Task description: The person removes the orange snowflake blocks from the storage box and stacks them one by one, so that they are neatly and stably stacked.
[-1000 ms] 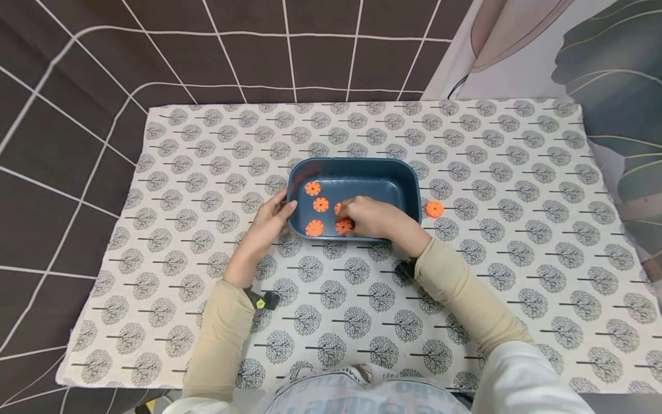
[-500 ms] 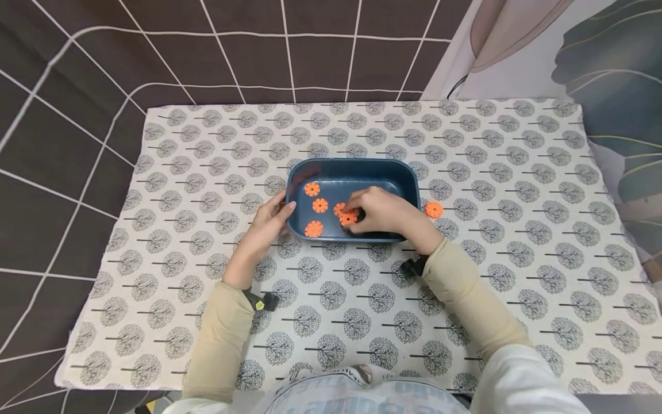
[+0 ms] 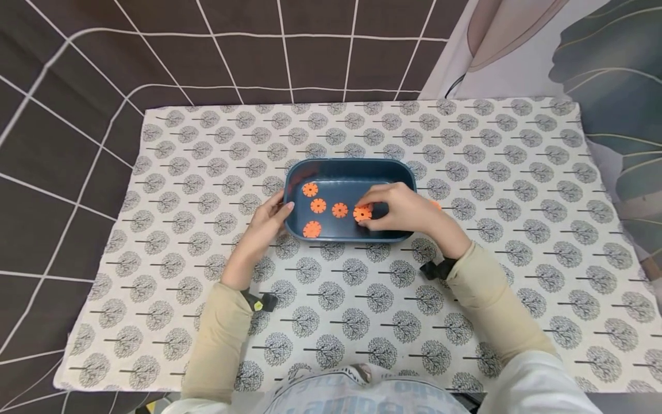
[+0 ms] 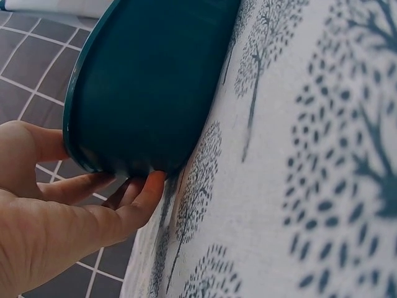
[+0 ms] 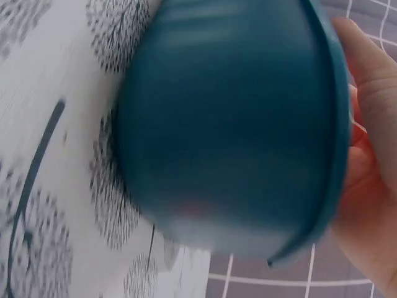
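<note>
A dark blue rectangular tub [image 3: 383, 237] stands on the cloth. At its left end my left hand [image 3: 268, 223] grips the wall, thumb at the rim and fingers outside; the left wrist view shows this hand [image 4: 74, 211] against the tub's end [image 4: 149, 87]. Over the tub's right half, my right hand [image 3: 400, 210] pinches an orange notched disc [image 3: 363, 214] between thumb and fingers. Several similar discs lie on the tub floor, among them a middle disc [image 3: 339, 210] and a front-left disc [image 3: 312, 229]. In the right wrist view, the tub wall [image 5: 236, 124] hides the disc and fingertips.
Just outside the tub's right end, another orange disc [image 3: 436, 203] lies mostly hidden by my right arm. A tree-print cloth [image 3: 517, 184] covers the table. Behind and to the left hangs a dark gridded curtain [image 3: 248, 57].
My right hand has lifted an orange disc from beside the middle one and carried it rightward within the tub. The left hand keeps its hold on the tub's end.
</note>
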{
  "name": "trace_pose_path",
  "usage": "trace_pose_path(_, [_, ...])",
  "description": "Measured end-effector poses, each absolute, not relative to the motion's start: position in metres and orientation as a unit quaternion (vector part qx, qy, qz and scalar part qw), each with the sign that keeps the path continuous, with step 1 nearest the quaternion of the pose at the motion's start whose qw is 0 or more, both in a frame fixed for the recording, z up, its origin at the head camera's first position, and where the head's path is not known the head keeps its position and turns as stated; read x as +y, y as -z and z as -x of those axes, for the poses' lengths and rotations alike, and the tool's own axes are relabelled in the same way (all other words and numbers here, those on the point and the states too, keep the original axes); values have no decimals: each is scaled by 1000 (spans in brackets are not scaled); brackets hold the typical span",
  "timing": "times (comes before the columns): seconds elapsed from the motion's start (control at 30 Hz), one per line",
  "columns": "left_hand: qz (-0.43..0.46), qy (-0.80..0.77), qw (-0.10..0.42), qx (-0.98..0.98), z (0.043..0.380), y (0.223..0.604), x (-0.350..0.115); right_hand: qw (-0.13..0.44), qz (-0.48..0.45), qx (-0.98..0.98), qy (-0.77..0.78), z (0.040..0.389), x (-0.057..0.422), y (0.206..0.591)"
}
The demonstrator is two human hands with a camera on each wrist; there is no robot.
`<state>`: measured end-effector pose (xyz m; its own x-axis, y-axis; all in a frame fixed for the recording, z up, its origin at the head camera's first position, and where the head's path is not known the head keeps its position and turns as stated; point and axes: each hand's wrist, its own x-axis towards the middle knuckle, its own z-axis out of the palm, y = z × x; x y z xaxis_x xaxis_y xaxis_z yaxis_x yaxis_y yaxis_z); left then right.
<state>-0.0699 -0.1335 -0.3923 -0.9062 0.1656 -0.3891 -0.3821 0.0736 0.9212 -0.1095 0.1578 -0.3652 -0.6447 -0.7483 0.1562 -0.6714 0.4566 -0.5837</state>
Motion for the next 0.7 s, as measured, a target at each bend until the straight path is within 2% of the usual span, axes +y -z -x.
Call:
trace_pose_path(0.27, [80,-671,198,710,69,389,-133,53,374,873,309,103,187,360])
trace_pose_path(0.7, [75,-669,198,713,69,391,-131,-49,342,877,333,96,230,357])
